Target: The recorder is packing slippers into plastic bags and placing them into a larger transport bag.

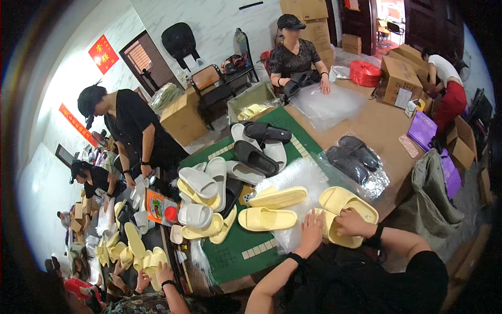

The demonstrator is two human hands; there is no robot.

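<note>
Two pale yellow slippers (339, 197) lie side by side at the near right of the table. My right hand (353, 223) is closed on the nearer yellow slipper (342, 240), its fingertips partly hidden at the strap. Against that slipper's toe end rests my left hand (310, 230), its fingers stretched out, over a clear plastic bag (285, 238). Left of my hands, another yellow pair lies on the plastic: one slipper with its strap up (267, 219), the other on its side (278, 197).
Grey slippers (201, 181) and black slippers (255, 157) are heaped on the green mat (230, 261). Bagged dark slippers (353, 159) lie beyond my right hand. Across the table, a person (295, 55) handles clear bags (327, 104). Other people work at the left table. Cartons (400, 78) stand far right.
</note>
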